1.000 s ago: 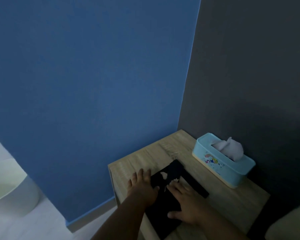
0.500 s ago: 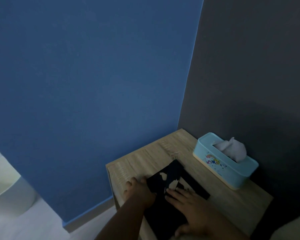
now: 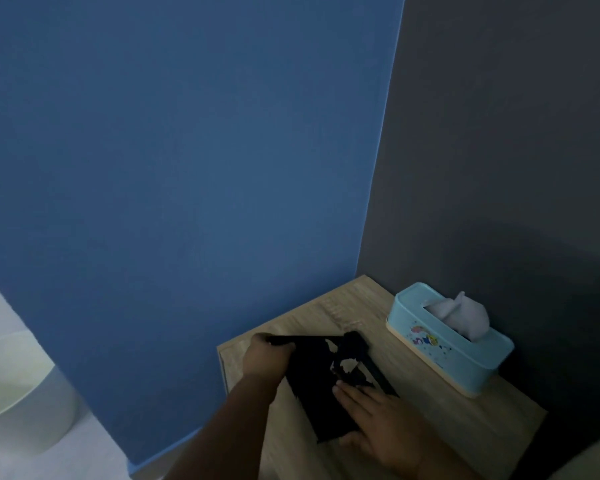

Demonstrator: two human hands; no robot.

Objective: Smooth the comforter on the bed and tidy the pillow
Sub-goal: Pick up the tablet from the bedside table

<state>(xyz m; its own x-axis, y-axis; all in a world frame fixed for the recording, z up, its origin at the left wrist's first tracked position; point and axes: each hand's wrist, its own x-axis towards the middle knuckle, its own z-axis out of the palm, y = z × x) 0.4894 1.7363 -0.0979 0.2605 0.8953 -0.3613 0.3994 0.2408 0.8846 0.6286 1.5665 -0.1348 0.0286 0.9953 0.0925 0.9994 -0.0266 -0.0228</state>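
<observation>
A black cloth with pale markings (image 3: 321,382) lies on a wooden bedside table (image 3: 458,420) in the room's corner. My left hand (image 3: 262,356) grips the cloth's left edge and lifts it a little off the wood. My right hand (image 3: 378,415) lies flat, fingers apart, pressing on the cloth's near end. No comforter shows. A pale rounded shape (image 3: 596,459) sits at the bottom right corner; I cannot tell whether it is a pillow.
A light blue tissue box (image 3: 444,351) with a tissue sticking out stands at the table's right side by the dark grey wall. A blue wall rises behind the table. A pale round container (image 3: 18,393) stands on the floor at the left.
My left hand went from lying flat beside the cloth to gripping its left edge and lifting it. My right hand slid slightly nearer along the cloth.
</observation>
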